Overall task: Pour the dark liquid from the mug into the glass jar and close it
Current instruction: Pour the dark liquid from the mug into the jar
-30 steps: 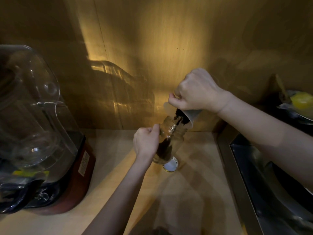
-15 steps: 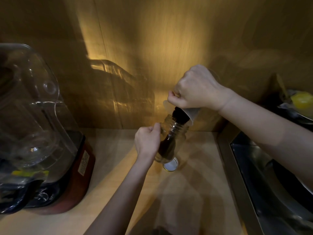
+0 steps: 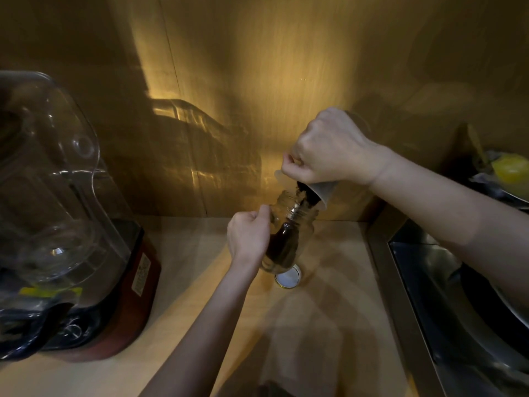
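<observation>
A clear glass jar (image 3: 297, 224) stands tilted on the wooden counter, with my left hand (image 3: 248, 236) gripping its left side. My right hand (image 3: 326, 147) holds a pale mug (image 3: 320, 191) tipped steeply over the jar's mouth. Dark liquid runs from the mug's rim into the jar and pools in its lower part. The jar's round lid (image 3: 287, 277) lies flat on the counter just in front of the jar, white inside facing up. Most of the mug is hidden behind my right hand.
A large blender (image 3: 71, 224) with a clear housing and red base fills the left of the wooden counter (image 3: 329, 325). A steel sink (image 3: 446, 296) lies at the right, with a yellow object (image 3: 512, 167) on a dish behind it. A wooden wall stands close behind the jar.
The mug has tipped a little further and the dark liquid in the jar has risen. Both hands stay roughly where they were.
</observation>
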